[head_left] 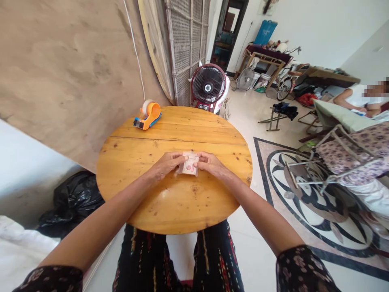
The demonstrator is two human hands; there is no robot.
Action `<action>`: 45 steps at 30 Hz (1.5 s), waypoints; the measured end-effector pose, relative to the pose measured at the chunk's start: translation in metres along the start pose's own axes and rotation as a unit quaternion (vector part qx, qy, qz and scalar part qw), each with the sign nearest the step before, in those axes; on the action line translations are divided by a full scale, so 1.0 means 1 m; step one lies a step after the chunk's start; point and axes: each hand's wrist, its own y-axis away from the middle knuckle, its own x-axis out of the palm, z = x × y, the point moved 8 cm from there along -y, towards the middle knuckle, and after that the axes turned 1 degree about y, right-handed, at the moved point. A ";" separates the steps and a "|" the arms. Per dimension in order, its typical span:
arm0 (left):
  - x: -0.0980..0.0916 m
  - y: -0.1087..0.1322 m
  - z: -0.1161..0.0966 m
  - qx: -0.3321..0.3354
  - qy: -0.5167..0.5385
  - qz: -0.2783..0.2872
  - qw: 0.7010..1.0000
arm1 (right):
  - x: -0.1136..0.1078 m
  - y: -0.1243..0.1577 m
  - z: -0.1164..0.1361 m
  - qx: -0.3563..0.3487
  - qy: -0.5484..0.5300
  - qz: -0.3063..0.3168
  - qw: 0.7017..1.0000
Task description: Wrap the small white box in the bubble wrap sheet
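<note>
A small pale packet in clear plastic wrap point(189, 166), with pinkish print on its face, is held between both hands over the middle of the round wooden table point(133, 158). My left hand point(168, 164) grips its left side, with the thumb lying on top. On the opposite side my right hand point(212, 163) is closed on the packet, thumb also on the upper face. What the packet contains is hidden. Toward the table's far left edge stands an orange and blue tape dispenser point(150, 115) with a roll of tape, apart from both hands.
Behind the table stands a dark red and white fan point(208, 85). Wooden boards lean at the left, above a black plastic bag point(73, 198). A folding stool point(278, 115) is on the floor at right, and another person point(349, 97) sits farther off.
</note>
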 end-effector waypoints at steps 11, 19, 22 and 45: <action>-0.009 -0.010 0.014 0.022 0.023 -0.009 0.999 | -0.001 -0.007 0.001 -0.012 0.057 -0.019 0.998; -0.010 -0.004 0.012 0.033 0.031 -0.043 0.998 | 0.004 -0.010 -0.006 0.007 -0.001 -0.019 1.000; -0.010 -0.004 0.011 0.038 0.034 -0.046 0.998 | 0.005 -0.010 -0.007 0.009 -0.023 -0.018 1.000; -0.011 -0.007 0.012 0.082 0.019 -0.062 0.995 | 0.000 -0.012 -0.013 0.007 -0.062 -0.045 0.997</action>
